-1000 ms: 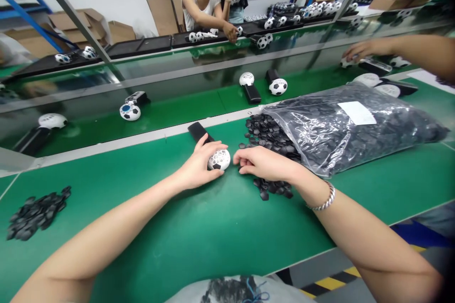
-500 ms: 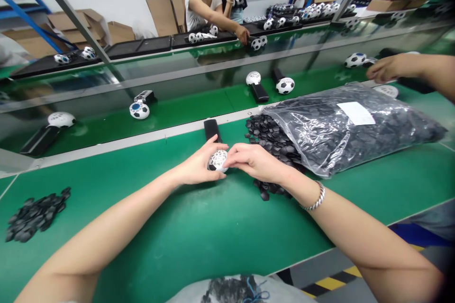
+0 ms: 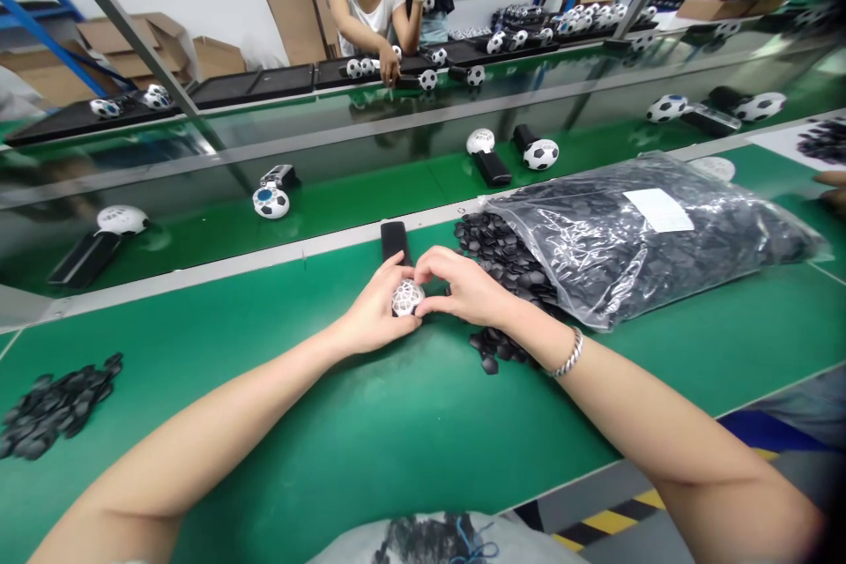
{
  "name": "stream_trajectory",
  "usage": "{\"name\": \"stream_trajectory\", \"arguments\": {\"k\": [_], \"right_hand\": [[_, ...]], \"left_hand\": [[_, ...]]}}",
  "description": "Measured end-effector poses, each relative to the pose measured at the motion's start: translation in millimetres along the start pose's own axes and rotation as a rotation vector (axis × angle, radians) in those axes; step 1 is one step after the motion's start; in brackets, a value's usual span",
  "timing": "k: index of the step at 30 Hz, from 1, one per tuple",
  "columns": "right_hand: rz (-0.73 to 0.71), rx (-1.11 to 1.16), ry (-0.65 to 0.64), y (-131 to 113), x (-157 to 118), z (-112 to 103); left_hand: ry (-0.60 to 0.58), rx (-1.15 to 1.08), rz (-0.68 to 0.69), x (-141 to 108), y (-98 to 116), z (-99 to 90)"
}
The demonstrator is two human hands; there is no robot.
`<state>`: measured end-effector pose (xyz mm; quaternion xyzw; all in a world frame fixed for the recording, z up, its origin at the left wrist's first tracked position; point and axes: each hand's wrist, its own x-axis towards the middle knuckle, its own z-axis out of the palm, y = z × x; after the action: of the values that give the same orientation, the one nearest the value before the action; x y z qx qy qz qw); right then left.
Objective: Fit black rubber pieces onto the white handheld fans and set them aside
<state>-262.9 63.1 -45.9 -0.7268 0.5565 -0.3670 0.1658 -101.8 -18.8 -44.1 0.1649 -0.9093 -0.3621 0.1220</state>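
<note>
On the green worktop sits a small white soccer-ball-shaped piece with an open lattice surface and a black handle pointing away from me. My left hand curls around its left side, fingers above and thumb below. From the right, my right hand touches the ball with bent fingers and thumb. Whether a small part sits under those fingertips is hidden. Just right of my right hand lie loose black patches, spilling from a clear plastic bag that is full of them.
Another pile of black patches lies at the left. Beyond the worktop edge, a green conveyor carries several ball-and-handle pieces, including a finished-looking ball. Across it, two people handle similar pieces. A co-worker's hand shows at the right edge.
My right fingers have shifted from a pinch on the ball to a wider hold at its right side, and the ball's lattice has turned. The conveyor pieces have moved slightly right; the co-worker's hand has withdrawn.
</note>
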Motion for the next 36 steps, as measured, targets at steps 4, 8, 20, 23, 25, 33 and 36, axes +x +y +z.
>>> {"name": "stream_trajectory", "arguments": {"k": [4,8,20,23,25,33,36], "right_hand": [[0.115,0.069,0.028,0.2,1.4,0.8],[0.273,0.013,0.092,10.8,-1.9,-20.8],[0.393,-0.584,-0.094,24.7,0.7,-16.6],[0.453,-0.492,-0.1,22.0,-1.0,-23.0],[0.449,-0.402,-0.071,15.5,-3.4,-29.0],[0.01,-0.11,-0.085,-11.4,-3.6,-9.0],[0.025,-0.137,-0.105,-8.4,-2.3,1.0]], "left_hand": [[-0.018,0.024,0.04,2.4,-2.5,-3.1],[-0.16,0.043,0.086,0.8,-6.4,-14.7],[-0.102,-0.043,-0.171,-6.6,-9.8,-28.5],[-0.09,-0.059,-0.174,-6.4,-11.0,-28.5],[-0.069,-0.06,-0.194,-6.6,-11.2,-25.6],[-0.076,-0.081,-0.103,-6.4,-14.2,-23.2],[-0.077,-0.073,-0.102,-6.4,-14.2,-23.7]]}}
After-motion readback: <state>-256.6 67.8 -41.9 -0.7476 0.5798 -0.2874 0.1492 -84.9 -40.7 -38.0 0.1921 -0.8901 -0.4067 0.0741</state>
